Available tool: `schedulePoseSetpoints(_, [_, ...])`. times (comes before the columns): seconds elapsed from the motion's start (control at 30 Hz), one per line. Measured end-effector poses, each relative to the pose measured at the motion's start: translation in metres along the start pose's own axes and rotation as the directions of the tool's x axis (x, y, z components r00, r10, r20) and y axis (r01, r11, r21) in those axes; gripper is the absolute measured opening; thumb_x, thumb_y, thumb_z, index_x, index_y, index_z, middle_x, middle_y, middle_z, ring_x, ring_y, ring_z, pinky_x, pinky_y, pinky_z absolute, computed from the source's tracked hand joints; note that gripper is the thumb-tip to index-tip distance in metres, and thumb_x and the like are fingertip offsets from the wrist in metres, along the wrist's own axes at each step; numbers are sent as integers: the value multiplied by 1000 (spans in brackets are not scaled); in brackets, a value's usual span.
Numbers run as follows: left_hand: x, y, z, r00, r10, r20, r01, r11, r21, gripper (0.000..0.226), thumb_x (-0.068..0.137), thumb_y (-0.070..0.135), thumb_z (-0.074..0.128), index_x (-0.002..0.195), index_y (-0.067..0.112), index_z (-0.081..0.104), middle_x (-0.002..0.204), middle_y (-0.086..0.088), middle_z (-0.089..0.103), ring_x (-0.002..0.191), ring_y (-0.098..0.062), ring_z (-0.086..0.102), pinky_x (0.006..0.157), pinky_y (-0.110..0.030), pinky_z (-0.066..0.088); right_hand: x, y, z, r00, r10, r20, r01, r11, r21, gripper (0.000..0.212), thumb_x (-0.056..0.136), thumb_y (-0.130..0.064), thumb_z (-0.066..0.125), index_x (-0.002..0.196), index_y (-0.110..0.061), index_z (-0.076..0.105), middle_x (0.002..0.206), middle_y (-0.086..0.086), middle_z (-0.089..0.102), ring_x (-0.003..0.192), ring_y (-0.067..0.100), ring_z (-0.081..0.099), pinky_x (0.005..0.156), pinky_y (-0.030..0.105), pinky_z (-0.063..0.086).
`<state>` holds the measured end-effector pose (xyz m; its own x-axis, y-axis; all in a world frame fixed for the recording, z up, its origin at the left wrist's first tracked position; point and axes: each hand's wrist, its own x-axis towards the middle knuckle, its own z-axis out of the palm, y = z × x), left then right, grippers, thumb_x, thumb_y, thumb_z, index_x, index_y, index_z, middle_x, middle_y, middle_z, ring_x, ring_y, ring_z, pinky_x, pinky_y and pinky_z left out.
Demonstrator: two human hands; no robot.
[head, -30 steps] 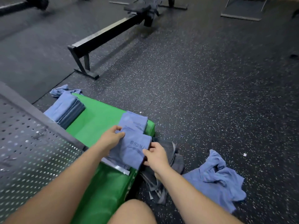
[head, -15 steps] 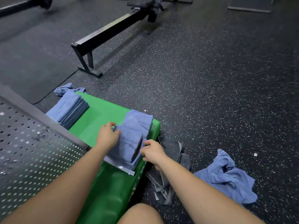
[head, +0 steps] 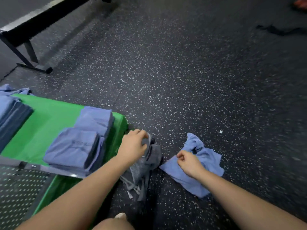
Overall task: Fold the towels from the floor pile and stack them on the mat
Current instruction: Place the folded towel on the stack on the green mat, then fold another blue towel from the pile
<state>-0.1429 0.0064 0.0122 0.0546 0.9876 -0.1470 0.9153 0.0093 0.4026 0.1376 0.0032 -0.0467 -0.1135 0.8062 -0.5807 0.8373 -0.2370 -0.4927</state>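
Note:
A green mat [head: 49, 117] lies at the left. On it sit a stack of folded blue towels [head: 74, 148], a second folded stack [head: 96, 118] just behind it, and a third stack [head: 11, 117] at the far left. On the floor by the mat's corner lies a grey towel [head: 142, 170]. My left hand [head: 132, 146] grips its top edge with curled fingers. A crumpled blue towel [head: 202, 160] lies to the right, and my right hand [head: 187, 161] rests on it, its curled fingers pinching the cloth.
A perforated metal platform [head: 18, 186] overlaps the mat at the lower left. A black bench frame [head: 28, 52] stands at the upper left. A loose blue towel [head: 10, 90] lies behind the mat. A dark strap [head: 279, 30] lies far right on the speckled floor [head: 182, 72].
Both hands left the folded towel on the mat and moved right to the floor. The left now grips the grey towel, the right is on the crumpled blue one. The view swung right.

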Motion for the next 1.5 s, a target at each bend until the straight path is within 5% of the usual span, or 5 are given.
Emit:
schedulePoseSetpoints(0.33, [16, 73, 136, 914, 164, 372, -148, 986, -72, 38, 86, 23, 62, 123, 30, 59, 110, 4, 66, 101, -29, 68, 80, -43, 55, 10, 118, 3, 995, 52, -89, -57, 997, -55, 20, 96, -17, 64, 115, -21, 65, 99, -2, 70, 94, 21, 66, 76, 34, 44])
schedulePoseSetpoints(0.77, [45, 81, 204, 816, 32, 578, -61, 998, 30, 59, 94, 26, 68, 151, 27, 51, 129, -8, 69, 121, -34, 66, 95, -41, 53, 23, 141, 34, 994, 51, -98, -52, 999, -12, 43, 97, -32, 74, 136, -28, 57, 125, -5, 65, 114, 20, 65, 94, 37, 54])
schedulePoseSetpoints(0.97, [44, 74, 214, 886, 41, 461, -25, 999, -40, 15, 84, 27, 70, 97, 23, 64, 99, -3, 73, 96, -31, 71, 79, -40, 55, 30, 134, 40, 981, 162, -109, -140, 973, 184, 40, 93, -25, 81, 129, -22, 64, 107, -9, 67, 98, 11, 65, 91, 28, 51])
schedulePoseSetpoints(1.23, [38, 93, 182, 924, 163, 347, -70, 962, -265, 34, 95, 40, 76, 85, 16, 54, 79, -2, 60, 75, -20, 52, 71, -38, 42, 25, 123, 38, 960, 279, -40, -253, 915, 314, 63, 80, -27, 91, 125, -27, 47, 113, -5, 66, 107, 21, 67, 86, 32, 50])
schedulePoseSetpoints(1.5, [36, 108, 130, 945, 69, 320, 38, 947, -318, 32, 93, 42, 78, 85, 24, 53, 69, 9, 55, 68, -14, 48, 63, -31, 38, 2, 98, -5, 970, 242, 30, -230, 870, 437, 13, 94, -14, 80, 91, -20, 69, 84, -3, 66, 82, 14, 60, 81, 31, 51])
